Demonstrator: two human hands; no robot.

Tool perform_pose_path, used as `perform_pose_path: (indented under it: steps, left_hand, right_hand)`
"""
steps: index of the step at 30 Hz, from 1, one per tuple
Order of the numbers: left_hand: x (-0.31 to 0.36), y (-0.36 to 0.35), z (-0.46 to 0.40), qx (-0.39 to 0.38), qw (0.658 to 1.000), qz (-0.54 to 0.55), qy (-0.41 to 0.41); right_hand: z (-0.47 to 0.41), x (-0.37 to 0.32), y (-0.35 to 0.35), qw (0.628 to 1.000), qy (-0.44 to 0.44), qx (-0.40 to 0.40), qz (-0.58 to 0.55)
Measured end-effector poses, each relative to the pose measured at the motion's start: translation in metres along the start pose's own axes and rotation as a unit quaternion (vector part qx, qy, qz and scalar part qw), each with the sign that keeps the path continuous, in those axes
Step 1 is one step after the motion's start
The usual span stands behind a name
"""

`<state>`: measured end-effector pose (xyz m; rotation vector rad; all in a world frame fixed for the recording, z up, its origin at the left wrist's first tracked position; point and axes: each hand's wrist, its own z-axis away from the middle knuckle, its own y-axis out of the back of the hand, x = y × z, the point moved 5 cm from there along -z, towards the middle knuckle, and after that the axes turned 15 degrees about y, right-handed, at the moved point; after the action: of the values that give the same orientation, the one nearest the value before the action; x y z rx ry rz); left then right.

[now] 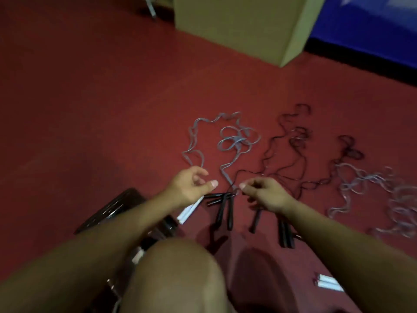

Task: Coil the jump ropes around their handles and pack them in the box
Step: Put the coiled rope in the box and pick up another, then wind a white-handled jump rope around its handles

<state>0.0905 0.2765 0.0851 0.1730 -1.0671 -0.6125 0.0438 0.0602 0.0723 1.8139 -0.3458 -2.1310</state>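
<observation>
Several jump ropes lie uncoiled on the red floor point(90, 109) in front of me: a pale blue rope point(234, 138) in loose loops, a dark rope point(293, 136) tangled beside it, and another pale rope point(372, 186) further to my right. None is wound yet, so I judge I am at the very start, sorting one rope out of the tangle. My left hand point(191, 188) grips a white handle point(189, 210), fingers curled round it. My right hand point(264, 195) is clenched, and seems to pinch a thin cord near the black handles point(225, 208) lying between my hands; blur keeps me from being sure. The cardboard box point(239, 26) stands well apart, ahead of me. Next I would need to free a single rope, bring its two handles together and wrap the cord round them.
</observation>
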Motion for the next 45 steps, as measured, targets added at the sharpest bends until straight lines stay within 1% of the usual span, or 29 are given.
perform_pose_path:
  steps: [2, 4, 6, 8, 12, 16, 20, 23, 26, 28, 32, 33, 35, 37, 39, 41, 43, 44, 45]
  left_hand:
    - [0.051, -0.017, 0.002, -0.042, 0.995, -0.079, -0.042]
    - [0.101, -0.045, 0.005, -0.061, 0.981, -0.164, -0.086]
    - [0.14, -0.084, 0.007, -0.077, 0.963, -0.228, -0.123]
    - [0.166, -0.129, 0.012, -0.101, 0.947, -0.268, -0.144]
    - [0.18, -0.224, 0.02, -0.142, 0.928, -0.3, -0.167]
    - [0.165, -0.315, 0.028, -0.189, 0.917, -0.309, -0.166]
    - [0.124, -0.398, 0.029, -0.255, 0.905, -0.317, -0.124]
    - [0.082, -0.446, 0.025, -0.292, 0.897, -0.326, -0.058]
    - [0.032, -0.493, 0.012, -0.298, 0.884, -0.36, 0.005]
    - [0.01, -0.504, 0.005, -0.276, 0.878, -0.39, 0.02]
    - [-0.029, -0.528, -0.021, -0.226, 0.86, -0.457, 0.01]
    - [-0.038, -0.533, -0.027, -0.219, 0.852, -0.476, -0.002]
    - [-0.053, -0.542, -0.035, -0.202, 0.822, -0.53, -0.045]
    - [-0.059, -0.552, -0.038, -0.173, 0.806, -0.558, -0.096]
    - [-0.064, -0.561, -0.038, -0.157, 0.801, -0.565, -0.12]
    - [-0.061, -0.564, -0.037, -0.161, 0.802, -0.562, -0.126]
    - [-0.055, -0.56, -0.039, -0.191, 0.796, -0.561, -0.125]
    - [-0.05, -0.557, -0.038, -0.218, 0.791, -0.558, -0.122]
    - [-0.044, -0.553, -0.037, -0.245, 0.788, -0.552, -0.119]
  right_hand:
    - [0.006, -0.011, 0.047, 0.999, 0.026, 0.011, 0.038]
    - [0.023, -0.017, 0.1, 0.996, 0.035, 0.024, 0.084]
    - [0.046, -0.013, 0.152, 0.99, 0.032, 0.028, 0.138]
    - [0.074, -0.001, 0.198, 0.985, 0.016, 0.035, 0.166]
    - [0.135, 0.047, 0.268, 0.979, -0.025, 0.088, 0.18]
    - [0.186, 0.131, 0.297, 0.979, -0.086, 0.141, 0.119]
    - [0.221, 0.219, 0.284, 0.971, -0.163, 0.171, 0.035]
    - [0.232, 0.277, 0.257, 0.962, -0.21, 0.172, -0.001]
    - [0.233, 0.343, 0.23, 0.946, -0.254, 0.2, -0.031]
    - [0.234, 0.372, 0.209, 0.932, -0.278, 0.23, -0.039]
    - [0.244, 0.427, 0.169, 0.893, -0.324, 0.3, -0.084]
    - [0.247, 0.436, 0.16, 0.883, -0.331, 0.319, -0.095]
    - [0.251, 0.445, 0.15, 0.865, -0.333, 0.362, -0.101]
    - [0.252, 0.446, 0.15, 0.855, -0.332, 0.387, -0.09]
    - [0.252, 0.446, 0.152, 0.858, -0.334, 0.382, -0.079]
    - [0.252, 0.444, 0.151, 0.862, -0.33, 0.376, -0.085]
    - [0.253, 0.439, 0.152, 0.86, -0.315, 0.39, -0.093]
    - [0.254, 0.438, 0.154, 0.859, -0.303, 0.405, -0.077]
    - [0.255, 0.435, 0.158, 0.86, -0.286, 0.422, -0.028]
